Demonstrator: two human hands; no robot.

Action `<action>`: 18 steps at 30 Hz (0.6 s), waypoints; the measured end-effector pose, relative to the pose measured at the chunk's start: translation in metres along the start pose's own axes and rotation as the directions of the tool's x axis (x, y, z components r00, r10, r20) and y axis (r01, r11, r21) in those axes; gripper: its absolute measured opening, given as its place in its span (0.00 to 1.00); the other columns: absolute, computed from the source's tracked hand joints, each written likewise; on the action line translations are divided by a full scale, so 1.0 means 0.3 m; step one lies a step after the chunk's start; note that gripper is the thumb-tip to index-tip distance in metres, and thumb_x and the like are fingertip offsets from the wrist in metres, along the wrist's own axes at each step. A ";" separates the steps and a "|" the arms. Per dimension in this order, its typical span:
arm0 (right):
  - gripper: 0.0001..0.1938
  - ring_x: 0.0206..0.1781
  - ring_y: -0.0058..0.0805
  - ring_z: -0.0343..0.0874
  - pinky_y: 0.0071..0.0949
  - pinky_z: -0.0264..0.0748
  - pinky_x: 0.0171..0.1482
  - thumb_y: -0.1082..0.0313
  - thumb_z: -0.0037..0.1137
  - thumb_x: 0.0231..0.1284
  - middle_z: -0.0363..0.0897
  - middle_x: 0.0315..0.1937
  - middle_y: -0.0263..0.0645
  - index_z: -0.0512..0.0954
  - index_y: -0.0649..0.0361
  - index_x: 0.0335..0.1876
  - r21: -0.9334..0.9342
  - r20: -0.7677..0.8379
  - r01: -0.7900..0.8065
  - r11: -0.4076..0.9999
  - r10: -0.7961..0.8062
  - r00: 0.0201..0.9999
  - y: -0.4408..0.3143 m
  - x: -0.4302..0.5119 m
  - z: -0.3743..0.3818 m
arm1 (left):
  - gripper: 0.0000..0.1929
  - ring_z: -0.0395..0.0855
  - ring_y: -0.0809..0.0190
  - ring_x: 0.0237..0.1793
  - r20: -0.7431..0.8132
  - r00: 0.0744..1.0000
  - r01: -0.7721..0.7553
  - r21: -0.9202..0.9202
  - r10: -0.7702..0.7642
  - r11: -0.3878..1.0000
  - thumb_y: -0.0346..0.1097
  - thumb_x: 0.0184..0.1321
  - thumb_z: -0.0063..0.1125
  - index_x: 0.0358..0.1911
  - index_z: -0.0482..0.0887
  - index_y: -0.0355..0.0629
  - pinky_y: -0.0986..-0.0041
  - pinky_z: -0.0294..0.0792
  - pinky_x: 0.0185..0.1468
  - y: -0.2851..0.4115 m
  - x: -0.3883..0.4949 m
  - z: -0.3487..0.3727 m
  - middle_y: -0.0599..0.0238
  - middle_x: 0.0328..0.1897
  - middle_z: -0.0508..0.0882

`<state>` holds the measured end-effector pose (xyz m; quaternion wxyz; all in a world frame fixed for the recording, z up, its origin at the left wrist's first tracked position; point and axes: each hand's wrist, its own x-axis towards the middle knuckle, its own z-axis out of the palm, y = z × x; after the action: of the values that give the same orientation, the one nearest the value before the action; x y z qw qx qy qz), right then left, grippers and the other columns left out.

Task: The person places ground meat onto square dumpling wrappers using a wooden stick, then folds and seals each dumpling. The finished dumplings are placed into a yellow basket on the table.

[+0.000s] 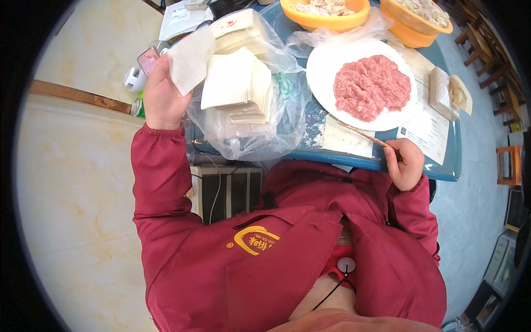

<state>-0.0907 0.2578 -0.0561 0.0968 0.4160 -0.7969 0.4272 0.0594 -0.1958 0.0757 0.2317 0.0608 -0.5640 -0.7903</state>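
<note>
My left hand (162,101) is raised at the table's left side, holding a single square dough wrapper (191,58) by its edge. Beside it a stack of pale wrappers (237,83) sits on an opened clear plastic bag (265,145). Near the front edge of the table, my right hand (404,164) grips a thin wooden stick (365,135), its far part smeared with something reddish. Its tip is close to the front rim of a white plate (321,79). On the plate lies a mound of pink minced meat (371,87).
Two orange bowls (325,23) (410,29) with pale folded pieces stand at the back. A tissue pack (444,93) and printed papers (427,133) lie at the right of the blue table (454,162). A phone-like device (148,60) is behind my left hand. Wooden stools (509,165) stand beyond.
</note>
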 end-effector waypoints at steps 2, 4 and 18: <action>0.03 0.27 0.42 0.78 0.34 0.72 0.31 0.75 0.64 0.55 0.78 0.25 0.43 0.80 0.63 0.33 0.005 0.000 -0.003 1.000 0.003 1.000 -0.006 0.000 -0.001 | 0.19 0.73 0.52 0.69 0.161 0.987 0.058 -0.361 0.001 0.931 0.40 0.77 0.38 0.63 0.73 0.39 0.57 0.65 0.72 0.012 0.014 -0.034 0.56 0.67 0.77; 0.02 0.27 0.42 0.78 0.34 0.72 0.32 0.75 0.63 0.56 0.78 0.25 0.43 0.81 0.62 0.34 0.024 -0.021 -0.020 1.000 0.021 1.000 -0.004 -0.006 -0.009 | 0.20 0.72 0.50 0.70 0.265 0.964 0.127 -0.439 -0.006 0.890 0.42 0.77 0.37 0.65 0.71 0.39 0.54 0.60 0.74 -0.002 0.019 0.001 0.56 0.69 0.75; 0.10 0.25 0.39 0.78 0.36 0.75 0.29 0.66 0.68 0.54 0.74 0.20 0.37 0.76 0.55 0.25 -0.528 -0.015 0.049 0.848 -0.067 0.998 -0.097 0.066 -0.147 | 0.29 0.70 0.44 0.71 0.372 0.851 0.523 -0.665 -0.371 0.534 0.50 0.75 0.33 0.70 0.66 0.38 0.50 0.60 0.74 -0.429 -0.315 0.421 0.52 0.72 0.72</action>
<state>-0.0904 0.2716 -0.0012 0.2329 0.3906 -0.8688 0.1961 0.0596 -0.0125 -0.0131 -0.0285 0.0294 -0.1736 -0.9840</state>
